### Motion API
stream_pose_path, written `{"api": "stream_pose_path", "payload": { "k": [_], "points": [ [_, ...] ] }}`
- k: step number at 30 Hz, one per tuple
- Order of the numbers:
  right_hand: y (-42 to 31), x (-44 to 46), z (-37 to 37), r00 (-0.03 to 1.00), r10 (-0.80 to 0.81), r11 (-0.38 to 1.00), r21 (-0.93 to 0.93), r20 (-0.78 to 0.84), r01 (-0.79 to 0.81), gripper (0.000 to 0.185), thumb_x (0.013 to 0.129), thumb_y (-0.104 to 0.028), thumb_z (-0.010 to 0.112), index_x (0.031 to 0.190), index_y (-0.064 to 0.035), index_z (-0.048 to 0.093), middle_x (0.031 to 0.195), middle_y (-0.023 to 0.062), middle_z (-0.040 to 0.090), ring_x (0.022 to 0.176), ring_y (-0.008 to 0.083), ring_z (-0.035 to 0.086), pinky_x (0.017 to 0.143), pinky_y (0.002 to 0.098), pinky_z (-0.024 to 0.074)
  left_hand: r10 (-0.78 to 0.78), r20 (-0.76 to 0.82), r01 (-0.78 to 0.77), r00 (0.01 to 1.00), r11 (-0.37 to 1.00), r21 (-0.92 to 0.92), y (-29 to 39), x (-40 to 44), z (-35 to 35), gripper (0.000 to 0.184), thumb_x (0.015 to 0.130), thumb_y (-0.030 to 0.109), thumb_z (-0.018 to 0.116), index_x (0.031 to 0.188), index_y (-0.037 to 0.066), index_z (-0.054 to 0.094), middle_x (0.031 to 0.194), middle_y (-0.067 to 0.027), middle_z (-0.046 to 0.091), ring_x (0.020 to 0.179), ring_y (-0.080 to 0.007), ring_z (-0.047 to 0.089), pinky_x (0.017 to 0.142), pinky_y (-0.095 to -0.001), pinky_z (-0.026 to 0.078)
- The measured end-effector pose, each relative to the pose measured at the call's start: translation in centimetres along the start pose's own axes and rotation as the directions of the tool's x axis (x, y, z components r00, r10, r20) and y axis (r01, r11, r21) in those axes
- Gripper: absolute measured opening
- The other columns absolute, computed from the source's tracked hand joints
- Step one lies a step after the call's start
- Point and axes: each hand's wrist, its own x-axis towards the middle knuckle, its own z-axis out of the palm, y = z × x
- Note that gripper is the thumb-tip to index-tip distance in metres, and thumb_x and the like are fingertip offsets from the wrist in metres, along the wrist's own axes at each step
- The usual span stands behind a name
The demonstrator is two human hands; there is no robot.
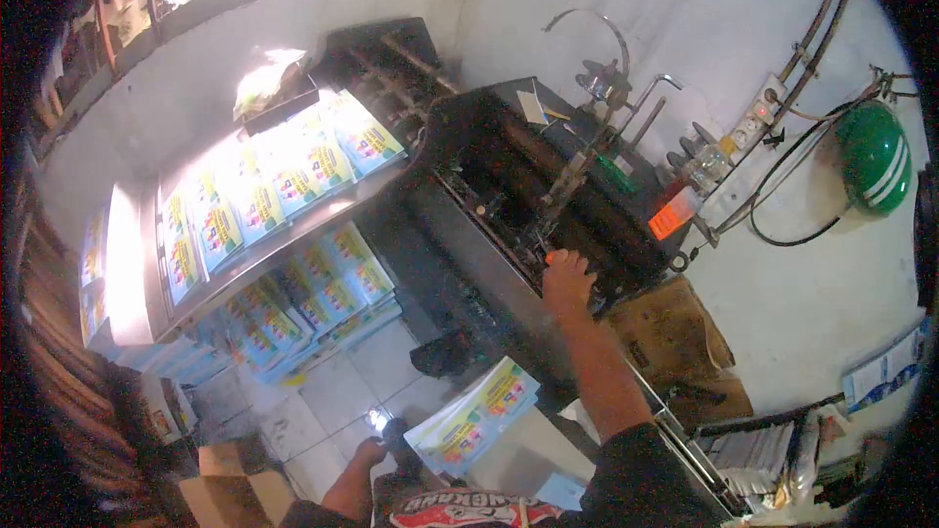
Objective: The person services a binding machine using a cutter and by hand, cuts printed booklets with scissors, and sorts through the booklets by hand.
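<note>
Nearest the camera is the wearer's dark shirt point(460, 510). Beyond it a stack of printed sheets point(479, 418) lies on a pale surface point(536, 452), perhaps placed there to stay near the body.

The right hand point(570, 282) reaches forward to the machine point(509, 269); its grip looks clenched around an orange knob point(552, 256), the arm nearly straight, probably because the knob sits well out from the body. The left hand point(370, 452) hangs low beside a dark object point(399, 445); I cannot tell whether it grasps it.

The knob is at the machine's near edge, close to the foot of a metal arm point(575, 176) that slants up and rightward. The machine's long axis runs from upper left to lower right. Left of it, a table point(328, 215) carries overlapping booklets point(256, 198), likely fanned for easy picking.
</note>
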Motion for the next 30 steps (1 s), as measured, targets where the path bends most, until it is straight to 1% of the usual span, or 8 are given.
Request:
{"api": "stream_pose_path", "payload": {
  "k": [6, 9, 12, 14, 18, 20, 26, 30],
  "points": [
    [-0.4, -0.2, -0.6, 0.995, 0.093, 0.996, 0.012, -0.041, -0.092, 0.017, 0.089, -0.026, 0.047, 0.093, -0.0104, 0.052, 0.095, 0.0066, 0.053, 0.091, 0.0263, 0.056, 0.072, 0.0498, 0.0474, 0.266, -0.015, -0.264, 0.964, 0.96, 0.098, -2.6, 2.4, 1.1, 0.068, 0.08, 0.054, 0.053, 0.119, -0.001, 0.055, 0.12, -0.0225, 0.055, 0.111, -0.0317, 0.054, 0.096, -0.0357, 0.041],
    [-0.5, 0.1, -0.8, 0.996, 0.083, 0.996, 0.031, 0.016, -0.084, 0.017, 0.089, -0.026, 0.046, 0.094, -0.0108, 0.052, 0.096, 0.0072, 0.054, 0.09, 0.0269, 0.056, 0.071, 0.0492, 0.0473, 0.188, 0.107, -0.186, 0.976, 0.982, -0.032, -2.7, 2.4, 0.9, 0.068, 0.08, 0.054, 0.053, 0.12, -0.001, 0.054, 0.121, -0.0228, 0.055, 0.113, -0.0309, 0.053, 0.097, -0.0353, 0.041],
    [-0.3, 0.2, -0.8, 0.999, 0.032, 0.999, 0.024, 0.042, -0.033, 0.018, 0.09, -0.026, 0.044, 0.096, -0.011, 0.052, 0.096, 0.0076, 0.054, 0.09, 0.0278, 0.057, 0.07, 0.0486, 0.0469, 0.22, -0.024, -0.212, 0.975, 0.962, 0.17, -1.0, 0.6, 0.3, 0.068, 0.08, 0.054, 0.054, 0.121, -0.002, 0.053, 0.115, -0.0217, 0.059, 0.104, -0.0302, 0.059, 0.091, -0.0351, 0.045],
    [-0.2, 0.2, -0.7, 0.999, 0.003, 1.0, -0.001, 0.042, -0.002, 0.019, 0.091, -0.026, 0.043, 0.097, -0.0109, 0.053, 0.096, 0.0078, 0.054, 0.089, 0.0282, 0.057, 0.07, 0.0481, 0.0467, -0.006, -0.005, 0.006, 1.0, 0.999, -0.049, 1.6, -2.2, -1.4, 0.069, 0.08, 0.053, 0.055, 0.121, -0.002, 0.053, 0.115, -0.0208, 0.059, 0.101, -0.0296, 0.06, 0.09, -0.0348, 0.046],
    [-0.5, 0.5, -0.9, 0.998, 0.016, 0.999, 0.027, 0.065, -0.017, 0.015, 0.087, -0.021, 0.051, 0.097, -0.01, 0.05, 0.095, 0.0082, 0.052, 0.09, 0.0286, 0.057, 0.072, 0.0476, 0.0472, 0.149, 0.075, -0.151, 0.986, 0.988, 0.013, 0.9, -1.7, -0.9, 0.066, 0.081, 0.052, 0.055, 0.12, -0.002, 0.054, 0.115, -0.0205, 0.059, 0.102, -0.0294, 0.06, 0.09, -0.0352, 0.046],
    [-0.5, 0.5, -1.4, 0.997, 0.024, 0.998, 0.048, 0.072, -0.027, 0.014, 0.087, -0.021, 0.05, 0.096, -0.0101, 0.05, 0.094, 0.0081, 0.053, 0.089, 0.0286, 0.057, 0.072, 0.0481, 0.0471, -0.057, 0.052, 0.065, 0.997, 0.983, -0.17, 4.8, -5.2, -3.4, 0.062, 0.082, 0.048, 0.055, 0.12, -0.001, 0.054, 0.113, -0.0202, 0.06, 0.104, -0.03, 0.059, 0.091, -0.0372, 0.045],
    [-0.6, 0.8, -0.6, 0.994, -0.022, 0.999, -0.024, 0.11, 0.025, 0.021, 0.091, -0.026, 0.044, 0.101, -0.0105, 0.053, 0.097, 0.0071, 0.054, 0.091, 0.0272, 0.057, 0.07, 0.0463, 0.0465, -0.023, 0.019, 0.024, 1.0, 0.999, -0.039, 5.9, -5.3, -4.1, 0.051, 0.084, 0.043, 0.053, 0.116, 0.003, 0.059, 0.115, -0.019, 0.059, 0.107, -0.0326, 0.057, 0.094, -0.0389, 0.043],
    [-0.4, 0.6, -1.9, 0.983, -0.014, 1.0, 0.011, 0.184, 0.012, 0.022, 0.09, -0.026, 0.046, 0.104, -0.0094, 0.051, 0.101, 0.0083, 0.054, 0.096, 0.0278, 0.055, 0.072, 0.0471, 0.0466, -0.035, -0.012, 0.033, 0.999, 0.991, -0.133, 4.0, -3.7, -2.8, 0.052, 0.083, 0.045, 0.054, 0.114, 0.004, 0.06, 0.119, -0.0192, 0.057, 0.111, -0.0323, 0.054, 0.097, -0.0387, 0.041]
  ]
}}
